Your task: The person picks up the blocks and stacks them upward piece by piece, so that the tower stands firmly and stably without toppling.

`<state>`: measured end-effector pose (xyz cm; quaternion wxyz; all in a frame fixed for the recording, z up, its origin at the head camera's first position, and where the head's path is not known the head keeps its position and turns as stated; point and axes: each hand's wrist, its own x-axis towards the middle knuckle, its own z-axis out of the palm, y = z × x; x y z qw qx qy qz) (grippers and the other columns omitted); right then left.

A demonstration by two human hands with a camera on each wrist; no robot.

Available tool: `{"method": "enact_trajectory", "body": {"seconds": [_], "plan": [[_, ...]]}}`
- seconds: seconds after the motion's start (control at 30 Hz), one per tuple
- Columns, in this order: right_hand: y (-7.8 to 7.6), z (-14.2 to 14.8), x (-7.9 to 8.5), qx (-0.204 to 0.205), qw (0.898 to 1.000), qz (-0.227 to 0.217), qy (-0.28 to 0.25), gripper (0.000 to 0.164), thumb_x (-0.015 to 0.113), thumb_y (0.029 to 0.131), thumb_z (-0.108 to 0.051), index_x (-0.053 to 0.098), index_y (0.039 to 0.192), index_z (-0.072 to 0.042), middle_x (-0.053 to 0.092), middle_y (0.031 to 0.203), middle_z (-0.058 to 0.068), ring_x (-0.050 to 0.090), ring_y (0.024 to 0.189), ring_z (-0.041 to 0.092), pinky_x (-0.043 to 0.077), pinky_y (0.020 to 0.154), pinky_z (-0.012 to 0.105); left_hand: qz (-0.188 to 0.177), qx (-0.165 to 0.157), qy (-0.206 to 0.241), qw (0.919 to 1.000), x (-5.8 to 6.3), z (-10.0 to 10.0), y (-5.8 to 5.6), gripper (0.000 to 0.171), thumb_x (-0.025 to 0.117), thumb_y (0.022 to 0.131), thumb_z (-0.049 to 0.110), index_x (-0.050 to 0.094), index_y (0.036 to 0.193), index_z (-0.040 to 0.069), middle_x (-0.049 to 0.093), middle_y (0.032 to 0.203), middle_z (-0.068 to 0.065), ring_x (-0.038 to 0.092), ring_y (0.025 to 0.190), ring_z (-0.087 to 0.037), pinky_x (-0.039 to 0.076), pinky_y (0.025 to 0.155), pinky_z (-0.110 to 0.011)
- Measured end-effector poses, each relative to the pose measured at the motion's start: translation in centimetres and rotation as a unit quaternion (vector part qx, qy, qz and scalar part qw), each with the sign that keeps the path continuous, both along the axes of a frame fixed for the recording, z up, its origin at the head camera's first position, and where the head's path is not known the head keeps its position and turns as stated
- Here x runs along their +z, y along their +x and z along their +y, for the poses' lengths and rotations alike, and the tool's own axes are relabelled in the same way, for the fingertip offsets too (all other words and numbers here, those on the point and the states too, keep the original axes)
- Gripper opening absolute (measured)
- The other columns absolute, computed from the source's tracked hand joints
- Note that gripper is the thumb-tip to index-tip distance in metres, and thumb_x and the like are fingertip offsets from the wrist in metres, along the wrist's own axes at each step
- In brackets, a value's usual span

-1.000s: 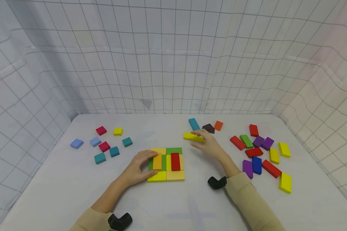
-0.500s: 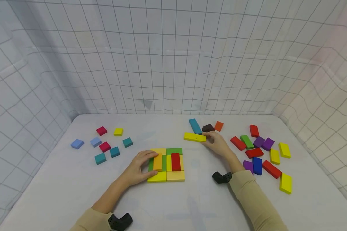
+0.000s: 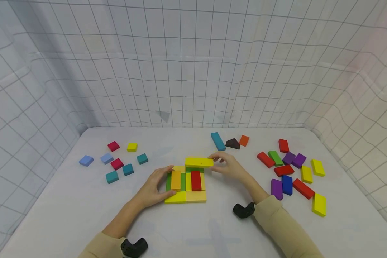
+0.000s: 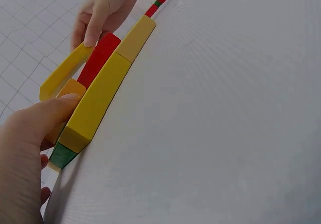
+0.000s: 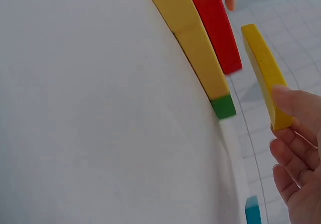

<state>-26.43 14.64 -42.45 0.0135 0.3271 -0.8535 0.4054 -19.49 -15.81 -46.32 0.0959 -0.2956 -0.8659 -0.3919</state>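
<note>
My right hand [image 3: 227,165] pinches one end of a long yellow block [image 3: 199,162], thumb against fingers. The block hovers over the back right of a flat layer of green, yellow and tan blocks [image 3: 196,196]. On that layer, an orange block [image 3: 175,180] and a red block [image 3: 196,180] lie parallel. My left hand [image 3: 152,188] holds the orange block between thumb and index finger, at its near and far ends. In the left wrist view the thumb lies against the orange block [image 4: 74,88]; the other fingers are partly hidden. The right wrist view shows the pinched yellow block [image 5: 266,68] tilted, apart from the layer.
Loose teal, light blue, crimson and yellow blocks [image 3: 116,163] lie at the left. A blue block [image 3: 218,141], a dark brown piece [image 3: 233,143] and an orange piece [image 3: 244,140] lie at the back. Several red, purple, blue, green and yellow blocks [image 3: 303,188] are scattered at the right.
My right hand first shifted its hold to the yellow block's right end, then carried it left over the layer's back edge. The left index finger has moved slightly back; the left arm stays put.
</note>
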Motion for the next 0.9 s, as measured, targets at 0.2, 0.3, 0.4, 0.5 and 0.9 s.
{"method": "enact_trajectory", "body": {"seconds": [0.2,0.3,0.4,0.5,0.9], "plan": [[1.5,-2.3,0.0,0.052,0.998,-0.032,-0.002,0.033,0.069,0.081,-0.017,0.060,0.110,-0.003,0.061,0.105,0.007,0.053,0.096,0.024,0.047,0.084,0.039,-0.030,0.010,0.006,0.9995,0.1,0.0,0.1,0.082,0.074,0.075,0.027,0.030,0.141,0.009,0.051,0.127,-0.005,0.040,0.120,-0.024,0.033,0.099,-0.055],[1.9,-3.0,0.0,0.056,0.998,-0.036,-0.007,0.033,0.069,0.081,-0.016,0.059,0.110,-0.003,0.061,0.104,0.007,0.053,0.096,0.024,0.047,0.084,0.040,-0.038,0.013,0.003,0.9992,0.1,0.0,0.1,0.081,0.073,0.075,0.028,0.030,0.141,0.009,0.049,0.129,-0.006,0.040,0.120,-0.025,0.033,0.099,-0.055],[2.1,-3.5,0.0,0.048,0.998,-0.035,-0.001,0.033,0.070,0.081,-0.016,0.060,0.110,-0.004,0.061,0.104,0.006,0.053,0.095,0.022,0.048,0.085,0.038,-0.038,0.012,-0.001,0.9992,0.2,0.0,0.1,0.081,0.073,0.076,0.029,0.030,0.141,0.009,0.048,0.131,-0.007,0.039,0.121,-0.025,0.033,0.099,-0.054],[2.2,-3.7,-0.1,0.041,0.999,-0.035,0.002,0.034,0.070,0.081,-0.016,0.060,0.110,-0.004,0.061,0.104,0.005,0.053,0.094,0.020,0.048,0.084,0.036,-0.036,0.009,-0.003,0.9993,0.3,0.0,0.1,0.079,0.073,0.076,0.029,0.031,0.141,0.010,0.045,0.134,-0.007,0.038,0.121,-0.024,0.033,0.100,-0.053],[2.3,-3.6,-0.2,0.045,0.999,-0.028,0.008,0.037,0.070,0.081,-0.015,0.059,0.114,-0.004,0.062,0.110,0.005,0.054,0.095,0.018,0.048,0.082,0.035,-0.029,-0.006,0.001,0.9996,0.3,-0.1,0.0,0.071,0.072,0.077,0.027,0.037,0.139,0.014,0.043,0.136,-0.005,0.037,0.123,-0.024,0.033,0.100,-0.053]]}}
